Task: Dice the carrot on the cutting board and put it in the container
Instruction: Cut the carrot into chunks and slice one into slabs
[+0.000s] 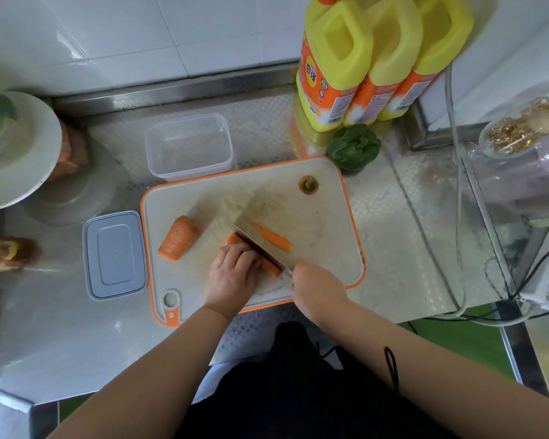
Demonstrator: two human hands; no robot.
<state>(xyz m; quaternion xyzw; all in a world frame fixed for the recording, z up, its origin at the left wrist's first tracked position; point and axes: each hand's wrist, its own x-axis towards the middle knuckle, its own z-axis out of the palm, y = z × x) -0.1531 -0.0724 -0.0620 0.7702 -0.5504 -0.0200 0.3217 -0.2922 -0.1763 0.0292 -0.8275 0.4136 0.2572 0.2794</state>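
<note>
Steel counter is running under everything, with white wall tiles behind it and an orange-rimmed cutting board lying at its middle. On that board the left hand is curling its fingers over a carrot piece, pressing it down; most of that piece is hiding beneath the knuckles, with only an orange end showing at each side, so its long axis is reading as a slant from upper left to lower right. Against it the knife is standing on edge, its broad blade running along the same slant. The right hand is wrapping round the handle, which is almost wholly covered by the fist.

Beyond the blade a thin carrot strip is lying flat, slanting likewise. To the left a thicker carrot chunk is lying apart, its narrower end pointing up and right. A cut carrot top is sitting near the board's far right corner (stub upward).

Just beyond the board's far left edge the clear container is standing open, nothing visible inside. Its lid is lying beside the board's left edge. Yellow bottles and a green pepper are standing at the back right, the bottles being cut off by the frame's top.
</note>
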